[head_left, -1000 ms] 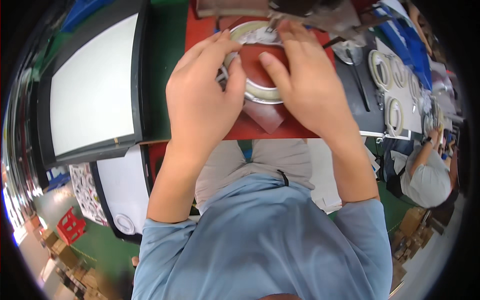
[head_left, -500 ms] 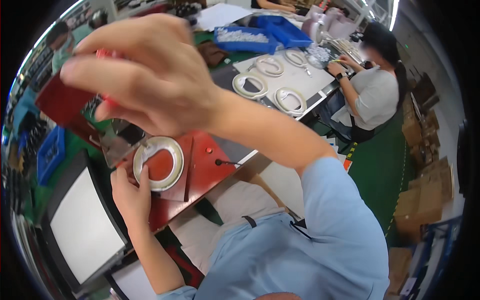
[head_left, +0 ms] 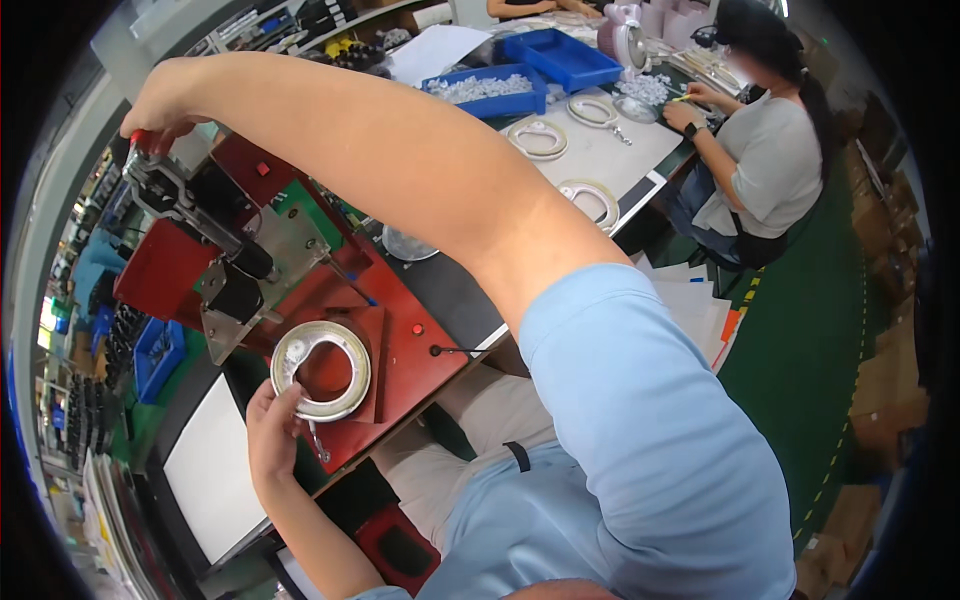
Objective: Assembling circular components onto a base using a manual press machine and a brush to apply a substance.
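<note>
A white ring-shaped part (head_left: pixel 359 375) lies at a red block on the red base (head_left: pixel 405 350) of a bench press. My left hand (head_left: pixel 272 430) pinches the ring's near left edge, thumb at its inner rim. A short cable with a connector (head_left: pixel 320 443) hangs from the ring beside my fingers. Far up on the left, my right hand (head_left: pixel 165 100) is wrapped around the red grip (head_left: pixel 140 140) of the metal toggle lever (head_left: pixel 180 200). The lever joins the press's metal plate (head_left: pixel 295 260), which stands above and behind the ring.
On the table to the right are more rings (head_left: pixel 538 140) and a blue bin (head_left: pixel 485 92) of small white parts. A co-worker (head_left: pixel 770 155) sits there, hands on small parts. A white-topped panel (head_left: pixel 215 470) stands left of the base; cardboard boxes (head_left: pixel 900 390) line the right.
My right hand has moved farther away and the lever under it now shows. My left hand has slid to the ring's near edge, and the ring's cable has come into sight.
</note>
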Demonstrator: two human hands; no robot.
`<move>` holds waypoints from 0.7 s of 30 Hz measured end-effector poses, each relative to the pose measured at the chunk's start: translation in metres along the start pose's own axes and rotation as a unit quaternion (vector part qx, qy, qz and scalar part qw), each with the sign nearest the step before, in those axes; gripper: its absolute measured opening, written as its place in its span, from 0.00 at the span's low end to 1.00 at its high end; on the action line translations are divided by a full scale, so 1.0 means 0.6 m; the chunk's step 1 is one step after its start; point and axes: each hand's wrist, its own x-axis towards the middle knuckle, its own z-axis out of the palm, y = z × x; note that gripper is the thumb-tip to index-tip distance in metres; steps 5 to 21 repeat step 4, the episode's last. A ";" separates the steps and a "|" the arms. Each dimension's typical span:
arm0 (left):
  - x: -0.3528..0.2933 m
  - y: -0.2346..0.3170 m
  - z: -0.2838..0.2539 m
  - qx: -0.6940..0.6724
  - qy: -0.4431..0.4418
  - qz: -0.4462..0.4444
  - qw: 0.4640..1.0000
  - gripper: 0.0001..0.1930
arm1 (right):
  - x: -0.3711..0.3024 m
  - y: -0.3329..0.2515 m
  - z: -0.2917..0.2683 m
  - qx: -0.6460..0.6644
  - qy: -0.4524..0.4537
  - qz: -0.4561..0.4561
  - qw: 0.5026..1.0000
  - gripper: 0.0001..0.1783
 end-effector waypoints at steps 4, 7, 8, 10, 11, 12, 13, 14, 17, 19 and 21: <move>-0.061 -0.033 0.015 -0.119 -0.021 0.075 0.990 0.24 | -0.058 0.018 -0.006 -0.268 0.070 -0.104 0.955 0.23; -0.061 -0.033 0.015 -0.119 -0.021 0.075 0.990 0.24 | -0.058 0.018 -0.006 -0.268 0.070 -0.104 0.955 0.23; -0.061 -0.033 0.015 -0.119 -0.021 0.075 0.990 0.24 | -0.058 0.018 -0.006 -0.268 0.070 -0.104 0.955 0.23; -0.061 -0.033 0.015 -0.119 -0.021 0.075 0.990 0.24 | -0.058 0.018 -0.006 -0.268 0.070 -0.104 0.955 0.23; -0.061 -0.033 0.015 -0.119 -0.021 0.075 0.990 0.24 | -0.058 0.018 -0.006 -0.268 0.070 -0.104 0.955 0.23; -0.061 -0.033 0.015 -0.119 -0.021 0.075 0.990 0.24 | -0.058 0.018 -0.006 -0.268 0.070 -0.104 0.955 0.23; -0.061 -0.033 0.015 -0.119 -0.021 0.075 0.990 0.24 | -0.058 0.018 -0.006 -0.268 0.070 -0.104 0.955 0.23; -0.061 -0.033 0.015 -0.119 -0.021 0.075 0.990 0.24 | -0.058 0.018 -0.006 -0.268 0.070 -0.104 0.955 0.23; -0.061 -0.033 0.015 -0.119 -0.021 0.075 0.990 0.24 | -0.058 0.018 -0.006 -0.268 0.070 -0.104 0.955 0.23; -0.061 -0.033 0.015 -0.119 -0.021 0.075 0.990 0.24 | -0.058 0.018 -0.006 -0.268 0.070 -0.104 0.955 0.23; -0.061 -0.033 0.015 -0.119 -0.021 0.075 0.990 0.24 | -0.058 0.018 -0.006 -0.268 0.070 -0.104 0.955 0.23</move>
